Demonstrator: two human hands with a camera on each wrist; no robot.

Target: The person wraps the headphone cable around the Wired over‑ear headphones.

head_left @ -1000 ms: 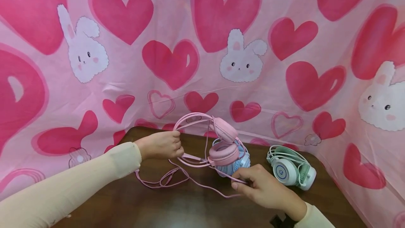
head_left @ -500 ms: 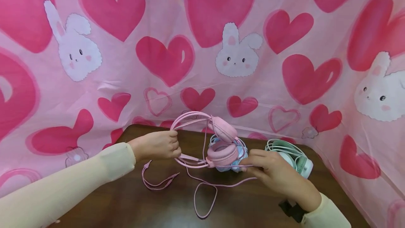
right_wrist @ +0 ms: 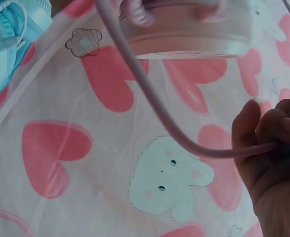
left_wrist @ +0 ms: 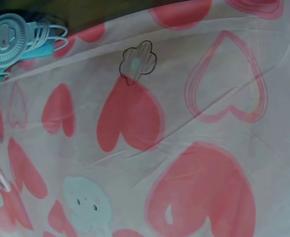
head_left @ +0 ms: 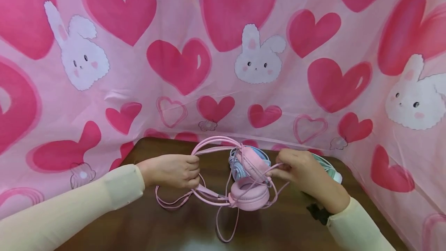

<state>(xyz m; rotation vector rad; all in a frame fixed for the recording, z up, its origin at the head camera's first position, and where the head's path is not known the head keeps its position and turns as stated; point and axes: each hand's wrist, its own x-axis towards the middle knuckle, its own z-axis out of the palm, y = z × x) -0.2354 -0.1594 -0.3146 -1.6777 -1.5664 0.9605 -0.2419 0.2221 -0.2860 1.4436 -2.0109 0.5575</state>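
Pink headphones are held above the table, their two ear cups facing right of centre in the head view. My left hand grips them by the headband on the left side. Between thumb and fingers my right hand pinches the pink cable, close to the ear cups. Part of the cable is wound about the cups, and a loop hangs below them. In the right wrist view one ear cup shows at the top, beyond the cable.
Blue headphones stand behind the pink ones, partly covered by them. Green and white headphones lie at the right, mostly hidden by my right hand. The brown table meets a pink cloth backdrop with hearts and rabbits.
My right hand has drawn the cable up and to the right, near the cups. The pink headphones have dropped slightly and turned. My left hand keeps its grip on the headband.
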